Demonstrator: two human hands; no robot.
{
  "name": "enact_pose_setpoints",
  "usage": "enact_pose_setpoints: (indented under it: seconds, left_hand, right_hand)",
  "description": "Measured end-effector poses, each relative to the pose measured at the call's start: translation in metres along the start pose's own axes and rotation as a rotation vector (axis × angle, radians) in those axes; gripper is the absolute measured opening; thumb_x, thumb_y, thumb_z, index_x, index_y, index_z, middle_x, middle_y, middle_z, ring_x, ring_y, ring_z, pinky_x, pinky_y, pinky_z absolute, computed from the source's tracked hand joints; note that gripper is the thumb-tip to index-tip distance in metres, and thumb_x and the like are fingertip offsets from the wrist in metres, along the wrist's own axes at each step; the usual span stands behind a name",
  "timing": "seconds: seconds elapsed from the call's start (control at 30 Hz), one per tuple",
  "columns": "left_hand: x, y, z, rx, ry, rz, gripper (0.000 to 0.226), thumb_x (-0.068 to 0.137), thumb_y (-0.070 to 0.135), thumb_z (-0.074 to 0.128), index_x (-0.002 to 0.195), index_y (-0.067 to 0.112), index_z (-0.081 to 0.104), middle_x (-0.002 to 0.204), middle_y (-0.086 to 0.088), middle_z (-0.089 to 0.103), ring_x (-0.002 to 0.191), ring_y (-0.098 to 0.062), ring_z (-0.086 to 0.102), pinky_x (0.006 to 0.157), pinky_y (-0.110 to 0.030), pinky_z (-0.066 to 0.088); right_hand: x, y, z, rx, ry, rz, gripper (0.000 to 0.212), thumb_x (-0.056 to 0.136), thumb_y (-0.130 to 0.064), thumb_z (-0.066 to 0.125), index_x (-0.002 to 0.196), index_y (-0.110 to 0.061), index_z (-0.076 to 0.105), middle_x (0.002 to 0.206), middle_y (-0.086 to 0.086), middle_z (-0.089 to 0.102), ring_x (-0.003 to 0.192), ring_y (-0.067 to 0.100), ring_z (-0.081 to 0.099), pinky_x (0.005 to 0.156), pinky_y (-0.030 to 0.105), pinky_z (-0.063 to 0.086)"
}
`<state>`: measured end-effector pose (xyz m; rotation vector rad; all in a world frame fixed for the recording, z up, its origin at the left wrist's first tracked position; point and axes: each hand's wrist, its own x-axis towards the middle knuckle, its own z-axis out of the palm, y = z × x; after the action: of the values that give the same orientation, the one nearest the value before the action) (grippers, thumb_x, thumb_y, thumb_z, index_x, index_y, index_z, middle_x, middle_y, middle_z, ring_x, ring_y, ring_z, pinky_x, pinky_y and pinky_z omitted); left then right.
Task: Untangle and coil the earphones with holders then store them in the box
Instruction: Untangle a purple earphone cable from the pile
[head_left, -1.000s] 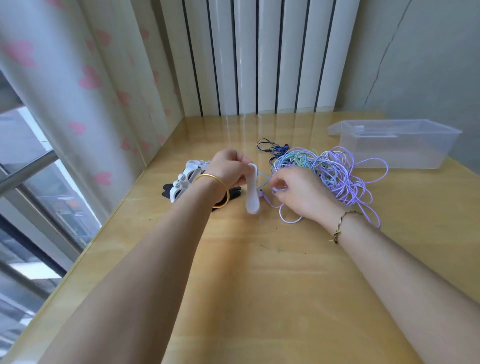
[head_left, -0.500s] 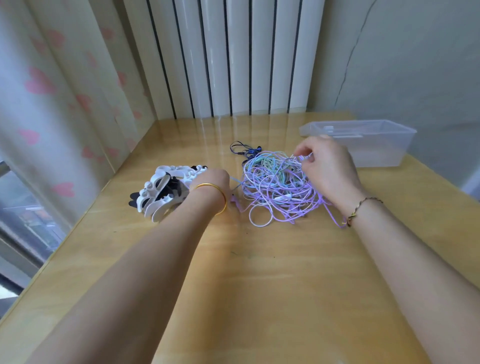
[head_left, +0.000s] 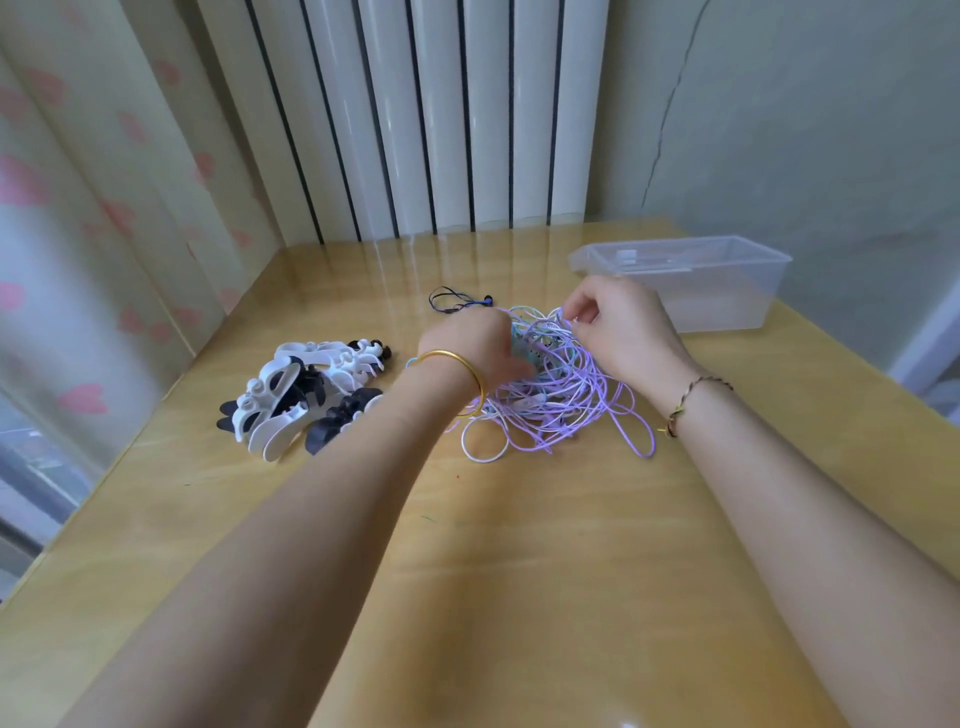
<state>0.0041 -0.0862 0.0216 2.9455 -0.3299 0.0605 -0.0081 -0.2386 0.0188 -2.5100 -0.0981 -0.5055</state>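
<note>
Black and white holders (head_left: 306, 395) lie heaped at left on the worktop (head_left: 519, 571). My left grip (head_left: 467, 343) digs into the tangled earphones (head_left: 556, 410) mid-worktop, and I cannot tell whether it holds any. My right grip (head_left: 618, 322) pinches a strand at their far edge, near the clear box (head_left: 727, 291).

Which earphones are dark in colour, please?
The dark blue earphones at the far edge of the tangle, whose cords are purple, white and green.

Domestic room, likely a home: heart-print curtains (head_left: 104, 218) at a window, white radiator (head_left: 441, 114), cracked painted wall (head_left: 779, 130), glossy wooden table (head_left: 519, 571) in the corner.
</note>
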Motion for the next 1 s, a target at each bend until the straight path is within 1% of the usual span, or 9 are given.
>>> enact_pose_setpoints:
  seconds: [0.13, 0.33, 0.47, 0.53, 0.6, 0.73, 0.87, 0.93, 1.0]
  left_hand:
    - [0.008, -0.004, 0.004, -0.058, 0.036, 0.011, 0.01, 0.084, 0.019, 0.06, 0.079, 0.01, 0.059, 0.085, -0.007, 0.057, 0.078, -0.027, 0.052, 0.064, -0.029, 0.039]
    - [-0.001, -0.007, -0.027, -0.911, 0.144, -0.078, 0.027, 0.093, 0.008, 0.053, 0.068, 0.014, 0.046, 0.04, 0.006, 0.057, 0.033, -0.003, 0.049, 0.036, -0.012, 0.039]
    - [-0.002, -0.006, -0.042, -1.237, 0.203, -0.11, 0.021, 0.097, 0.012, 0.051, 0.077, 0.015, 0.046, 0.043, 0.006, 0.059, 0.033, -0.004, 0.049, 0.042, -0.016, 0.039]
    - [-0.002, -0.005, -0.049, -1.349, 0.258, -0.14, 0.018, 0.097, 0.012, 0.05, 0.079, 0.014, 0.047, 0.044, 0.007, 0.059, 0.034, -0.005, 0.049, 0.042, -0.016, 0.039]
    - [-0.003, -0.004, -0.056, -1.429, 0.291, -0.162, 0.017, 0.097, 0.013, 0.05, 0.08, 0.014, 0.047, 0.043, 0.007, 0.058, 0.034, -0.006, 0.05, 0.039, -0.015, 0.039]
    - [-0.006, 0.0, -0.065, -1.569, 0.298, -0.193, 0.019, 0.098, 0.009, 0.048, 0.079, 0.011, 0.045, 0.041, 0.005, 0.056, 0.033, -0.008, 0.052, 0.036, -0.016, 0.043]
    - [-0.01, 0.004, -0.066, -1.607, 0.269, -0.22, 0.014, 0.096, 0.009, 0.052, 0.082, 0.009, 0.049, 0.056, -0.002, 0.054, 0.038, -0.008, 0.054, 0.038, -0.017, 0.045]
    - [-0.01, 0.004, -0.066, -1.549, 0.244, -0.21, 0.006, 0.093, 0.011, 0.056, 0.089, 0.007, 0.054, 0.064, -0.002, 0.05, 0.04, -0.007, 0.053, 0.042, -0.017, 0.047]
    - [-0.011, 0.003, -0.067, -1.458, 0.203, -0.175, 0.006, 0.091, 0.015, 0.061, 0.088, 0.01, 0.059, 0.065, -0.001, 0.049, 0.041, -0.006, 0.051, 0.043, -0.017, 0.045]
  right_hand:
    - [-0.014, 0.0, -0.006, 0.129, -0.096, -0.025, 0.026, 0.082, 0.004, 0.054, 0.08, -0.021, 0.061, 0.08, 0.002, 0.063, 0.074, 0.021, 0.062, 0.07, 0.025, 0.047]
    - [-0.02, -0.008, -0.006, 0.158, -0.047, -0.049, 0.024, 0.078, 0.0, 0.056, 0.085, -0.023, 0.06, 0.09, 0.0, 0.062, 0.076, 0.015, 0.053, 0.075, 0.028, 0.046]
    - [-0.019, -0.016, -0.01, 0.177, -0.102, -0.05, 0.022, 0.081, 0.0, 0.051, 0.085, -0.02, 0.062, 0.088, 0.0, 0.063, 0.076, 0.016, 0.052, 0.073, 0.026, 0.044]
    - [-0.021, -0.023, -0.014, 0.423, -0.114, -0.014, 0.027, 0.084, 0.0, 0.044, 0.077, -0.019, 0.062, 0.088, 0.004, 0.065, 0.075, 0.017, 0.057, 0.068, 0.02, 0.047]
    - [-0.023, -0.028, -0.021, 0.697, -0.161, 0.023, 0.027, 0.09, -0.006, 0.044, 0.076, -0.018, 0.062, 0.089, 0.009, 0.066, 0.072, 0.015, 0.057, 0.059, 0.012, 0.043]
    - [-0.025, -0.032, -0.023, 0.775, -0.258, -0.022, 0.005, 0.092, -0.021, 0.056, 0.096, -0.022, 0.059, 0.096, 0.003, 0.064, 0.074, 0.014, 0.058, 0.063, 0.021, 0.042]
    - [-0.015, -0.041, -0.02, 0.762, 0.003, -0.004, 0.032, 0.081, 0.007, 0.051, 0.096, -0.021, 0.053, 0.095, 0.004, 0.06, 0.066, 0.017, 0.06, 0.057, 0.019, 0.044]
    - [-0.01, -0.044, -0.023, 0.794, 0.108, 0.041, 0.031, 0.081, 0.007, 0.045, 0.091, -0.021, 0.052, 0.096, 0.006, 0.059, 0.062, 0.016, 0.062, 0.053, 0.022, 0.045]
    - [-0.005, -0.046, -0.025, 0.755, 0.115, 0.026, 0.036, 0.082, 0.006, 0.047, 0.105, -0.021, 0.052, 0.108, 0.002, 0.054, 0.067, 0.017, 0.063, 0.052, 0.023, 0.047]
